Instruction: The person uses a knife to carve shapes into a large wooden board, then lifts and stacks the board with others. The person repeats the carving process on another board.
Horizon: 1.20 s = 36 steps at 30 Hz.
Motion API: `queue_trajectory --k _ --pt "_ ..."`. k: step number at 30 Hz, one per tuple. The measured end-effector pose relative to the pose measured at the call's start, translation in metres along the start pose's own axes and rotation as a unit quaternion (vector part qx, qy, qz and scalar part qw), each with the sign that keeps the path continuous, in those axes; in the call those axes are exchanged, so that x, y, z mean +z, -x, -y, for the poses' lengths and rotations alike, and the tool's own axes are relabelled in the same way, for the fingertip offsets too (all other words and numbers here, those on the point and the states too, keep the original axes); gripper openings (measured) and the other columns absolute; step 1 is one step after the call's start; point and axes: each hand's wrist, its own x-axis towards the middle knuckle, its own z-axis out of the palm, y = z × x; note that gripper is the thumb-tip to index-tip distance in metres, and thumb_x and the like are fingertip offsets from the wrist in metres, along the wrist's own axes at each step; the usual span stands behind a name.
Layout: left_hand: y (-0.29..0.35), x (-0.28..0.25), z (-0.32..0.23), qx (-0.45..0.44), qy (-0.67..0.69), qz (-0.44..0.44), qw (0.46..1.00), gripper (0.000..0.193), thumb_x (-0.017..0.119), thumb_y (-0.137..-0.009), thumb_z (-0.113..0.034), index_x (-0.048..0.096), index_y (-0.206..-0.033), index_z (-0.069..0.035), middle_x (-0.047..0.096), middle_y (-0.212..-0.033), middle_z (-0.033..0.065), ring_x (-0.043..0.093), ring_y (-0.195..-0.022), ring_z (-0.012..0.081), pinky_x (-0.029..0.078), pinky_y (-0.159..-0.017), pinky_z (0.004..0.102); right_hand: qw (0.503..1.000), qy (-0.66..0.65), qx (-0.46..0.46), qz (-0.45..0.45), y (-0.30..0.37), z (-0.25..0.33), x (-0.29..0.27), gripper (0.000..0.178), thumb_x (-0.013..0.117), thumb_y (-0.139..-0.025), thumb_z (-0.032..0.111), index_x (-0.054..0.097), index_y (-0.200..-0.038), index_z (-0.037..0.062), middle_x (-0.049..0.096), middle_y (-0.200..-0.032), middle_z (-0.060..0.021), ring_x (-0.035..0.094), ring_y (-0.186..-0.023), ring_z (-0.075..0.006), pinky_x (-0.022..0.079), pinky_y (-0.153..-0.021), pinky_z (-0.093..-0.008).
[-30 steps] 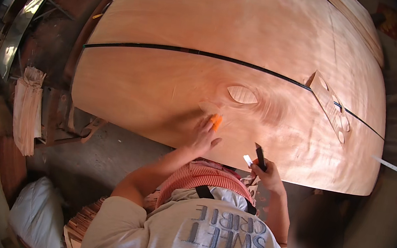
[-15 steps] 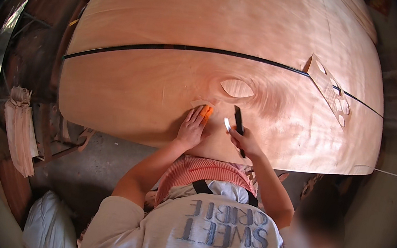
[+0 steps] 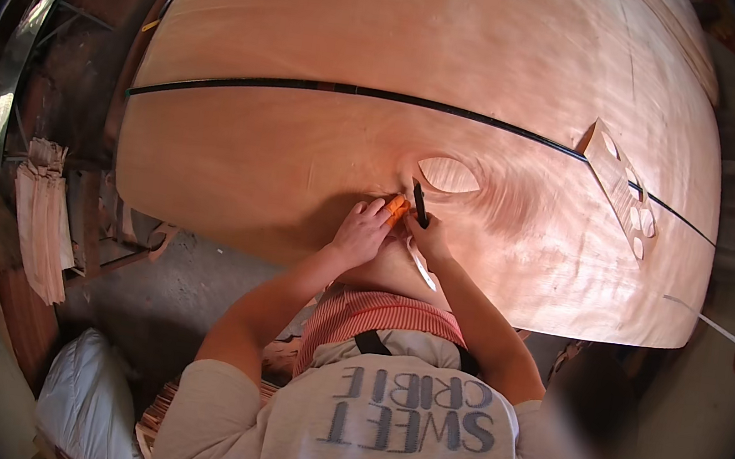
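Observation:
A large sheet of pale reddish wood veneer lies before me. My right hand is closed around a black knife-like tool, its dark tip near the sheet. A narrow white strip hangs below that hand; what it is made of I cannot tell. My left hand meets the right one, fingers bent together, with orange covers on fingertips. Whatever it pinches is hidden. Just beyond the hands is a pointed oval patch with differing grain.
A black strip runs across the sheet. At right lies a veneer piece with oval holes. Veneer bundles and a white sack stand at left. A thin pale line extends off the right edge.
My left hand has lifted from lying flat and its fingers have drawn together. My right hand has moved left beside it with the tool. The white strip now hangs toward me.

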Motion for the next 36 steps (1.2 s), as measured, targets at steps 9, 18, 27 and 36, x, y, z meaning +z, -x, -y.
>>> queue_trajectory --k 9,18,27,36 --pt "-0.010 -0.039 -0.009 0.027 -0.036 0.124 0.991 0.067 0.068 -0.065 -0.037 0.043 -0.126 -0.024 0.035 -0.129 0.0135 0.036 -0.112 0.0266 0.036 -0.084 0.0373 0.990 0.132 -0.037 0.044 0.043 -0.028 -0.032 0.013 0.055 -0.080 0.010 0.056 -0.082 -0.0024 0.059 -0.064 -0.0078 0.056 -0.057 -0.0149 0.045 -0.054 -0.0276" --pt "0.002 -0.035 -0.004 0.016 0.022 0.082 0.996 0.074 0.066 -0.067 -0.037 0.034 -0.132 -0.023 0.036 -0.129 0.0122 0.035 -0.116 0.0266 0.034 -0.090 0.0384 0.979 0.143 0.027 0.146 0.049 0.043 -0.085 0.019 0.058 -0.081 0.021 0.060 -0.084 0.0027 0.054 -0.057 -0.0015 0.050 -0.051 -0.0069 0.038 -0.048 -0.0226" --pt "0.053 -0.009 0.022 -0.104 0.055 -0.068 0.991 0.060 0.057 -0.074 -0.028 0.038 -0.126 -0.005 0.036 -0.132 0.0109 0.030 -0.125 0.0235 0.020 -0.103 0.0449 0.993 -0.020 -0.040 0.113 0.004 0.050 0.041 0.018 0.058 -0.083 0.024 0.055 -0.074 0.0080 0.047 -0.052 0.0026 0.038 -0.042 -0.0042 0.028 -0.038 -0.0191" --pt "0.053 -0.013 0.030 -0.149 0.077 -0.130 0.977 0.061 0.057 -0.075 -0.029 0.039 -0.125 -0.001 0.036 -0.131 0.0120 0.030 -0.125 0.0255 0.022 -0.102 0.0460 0.994 0.045 -0.016 0.096 -0.007 0.034 0.048 0.014 0.060 -0.077 0.015 0.059 -0.079 0.0012 0.056 -0.059 -0.0039 0.050 -0.050 -0.0102 0.037 -0.045 -0.0237"
